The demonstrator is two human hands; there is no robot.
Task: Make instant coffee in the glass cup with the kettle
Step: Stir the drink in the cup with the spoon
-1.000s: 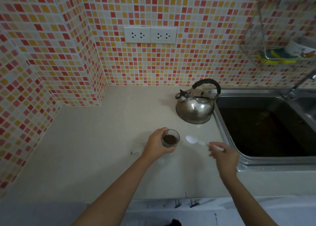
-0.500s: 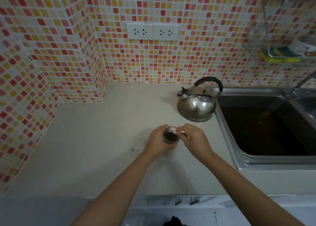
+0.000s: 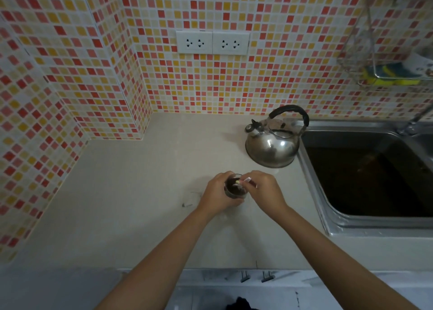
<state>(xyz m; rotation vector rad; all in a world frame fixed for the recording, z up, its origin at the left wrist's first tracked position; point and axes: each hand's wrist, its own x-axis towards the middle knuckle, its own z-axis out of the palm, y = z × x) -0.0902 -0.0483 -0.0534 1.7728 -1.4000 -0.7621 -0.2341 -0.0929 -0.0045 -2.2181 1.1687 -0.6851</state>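
Note:
A small glass cup [image 3: 235, 190] with dark brown coffee in it stands on the pale counter [image 3: 140, 192]. My left hand [image 3: 216, 193] is wrapped around its left side. My right hand [image 3: 263, 190] holds a white plastic spoon [image 3: 243, 182] whose bowl end dips into the cup. A shiny steel kettle [image 3: 273, 145] with a black handle stands behind the cup, against the sink's left rim, spout pointing left.
A steel sink [image 3: 311, 169] holding dark water fills the right side, with a tap [image 3: 412, 122] at its back. A wire rack [image 3: 365, 58] with sponges hangs on the tiled wall. Two double sockets [image 3: 212, 42] sit above the counter. A torn wrapper scrap [image 3: 191, 199] lies left of the cup.
My right hand has brought the spoon from the counter on the right over to the cup and put its bowl into the coffee. My left hand has kept hold of the cup.

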